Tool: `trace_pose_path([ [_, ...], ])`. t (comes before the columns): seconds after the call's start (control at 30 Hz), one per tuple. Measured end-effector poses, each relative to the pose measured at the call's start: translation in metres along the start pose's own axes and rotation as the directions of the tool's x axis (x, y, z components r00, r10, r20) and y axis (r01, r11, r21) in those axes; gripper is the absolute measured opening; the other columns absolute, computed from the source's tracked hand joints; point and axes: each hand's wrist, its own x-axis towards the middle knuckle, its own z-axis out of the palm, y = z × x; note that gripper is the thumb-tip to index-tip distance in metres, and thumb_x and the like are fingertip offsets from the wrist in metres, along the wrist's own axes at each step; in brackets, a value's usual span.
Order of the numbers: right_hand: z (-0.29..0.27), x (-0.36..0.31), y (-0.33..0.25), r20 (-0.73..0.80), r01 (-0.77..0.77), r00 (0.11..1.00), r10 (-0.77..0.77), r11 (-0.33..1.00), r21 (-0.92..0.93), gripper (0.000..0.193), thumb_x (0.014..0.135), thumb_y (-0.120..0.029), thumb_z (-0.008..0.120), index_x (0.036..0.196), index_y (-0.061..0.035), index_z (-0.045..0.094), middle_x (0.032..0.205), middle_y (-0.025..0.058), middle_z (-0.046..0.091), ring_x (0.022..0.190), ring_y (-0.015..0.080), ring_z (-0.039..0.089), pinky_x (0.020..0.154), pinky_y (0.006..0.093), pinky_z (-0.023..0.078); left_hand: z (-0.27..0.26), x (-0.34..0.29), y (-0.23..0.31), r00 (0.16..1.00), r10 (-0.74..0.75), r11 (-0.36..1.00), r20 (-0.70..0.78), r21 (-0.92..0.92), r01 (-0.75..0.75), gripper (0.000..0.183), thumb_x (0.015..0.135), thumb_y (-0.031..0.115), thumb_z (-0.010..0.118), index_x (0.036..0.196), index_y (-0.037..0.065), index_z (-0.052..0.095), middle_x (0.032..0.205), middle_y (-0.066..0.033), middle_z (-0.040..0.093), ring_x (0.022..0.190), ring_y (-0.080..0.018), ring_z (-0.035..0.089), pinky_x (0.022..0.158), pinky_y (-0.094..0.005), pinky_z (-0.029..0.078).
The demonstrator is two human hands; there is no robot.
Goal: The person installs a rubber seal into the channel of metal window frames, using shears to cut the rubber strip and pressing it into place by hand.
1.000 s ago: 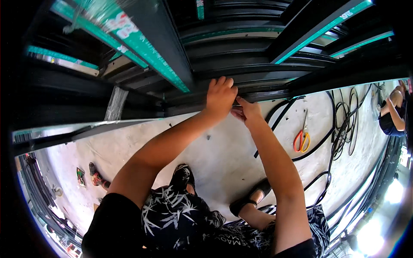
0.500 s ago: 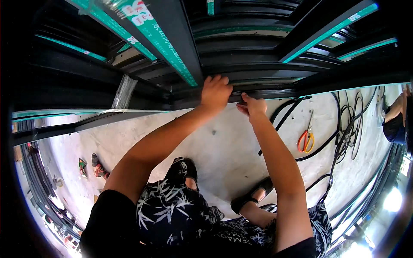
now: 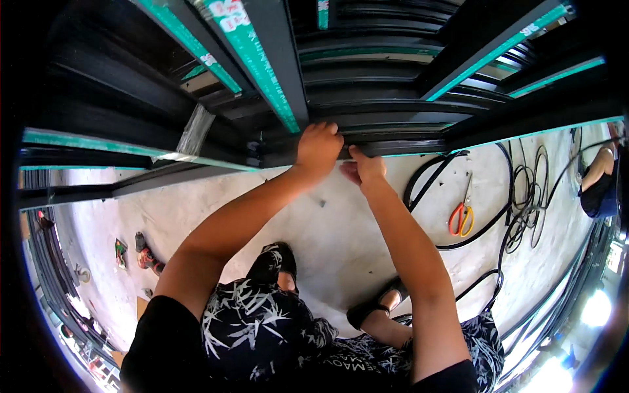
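Both hands meet at the near rail of a large black metal frame, close to where an upright bar with green tape joins it. My left hand rests on the rail with its fingers curled; whatever lies under the fingertips is hidden. Just right of it, my right hand pinches the rail's near edge, thumb on top and fingers bent below. A dark strip seems to run along the rail to the right of the hands, though its kind is unclear.
Orange-and-yellow-handled scissors lie on the pale floor, inside a loop of black strip. Tangled thin black cable lies beyond. A power drill is at left. Clear wrap binds the frame. Another person's leg shows at far right.
My right hand has slid left along the rail, nearer to my left hand. My left hand has shifted slightly left, and the view has tilted a little.
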Motion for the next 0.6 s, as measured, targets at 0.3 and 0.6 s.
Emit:
trace_pose_path([
  [0.3, 0.011, 0.001, 0.008, -0.019, 0.000, 1.000, 0.000, 1.000, 0.002, 0.021, 0.083, -0.010, 0.079, 0.091, 0.0036, 0.066, 0.075, 0.0136, 0.067, 0.057, 0.0248, 0.067, 0.048, 0.0346, 0.060, -0.002, -0.050, -0.006, 0.979, -0.197, 0.977, 0.059, -0.072, 0.201, 0.029, 0.085, 0.011, 0.059, 0.112, 0.006, 0.065, 0.092, -0.0103, 0.059, 0.088, -0.0305, 0.063, 0.069, -0.0426, 0.055],
  [0.6, 0.019, 0.006, 0.014, -0.018, 0.026, 0.999, -0.027, 0.998, -0.063, 0.025, 0.082, -0.013, 0.081, 0.089, 0.0037, 0.064, 0.073, 0.0119, 0.067, 0.056, 0.0220, 0.066, 0.048, 0.0326, 0.060, -0.020, -0.069, -0.013, 0.978, -0.206, 0.965, 0.044, -0.157, 0.210, 0.044, 0.083, 0.008, 0.064, 0.126, 0.003, 0.060, 0.104, -0.0130, 0.059, 0.100, -0.0329, 0.059, 0.081, -0.0441, 0.053],
])
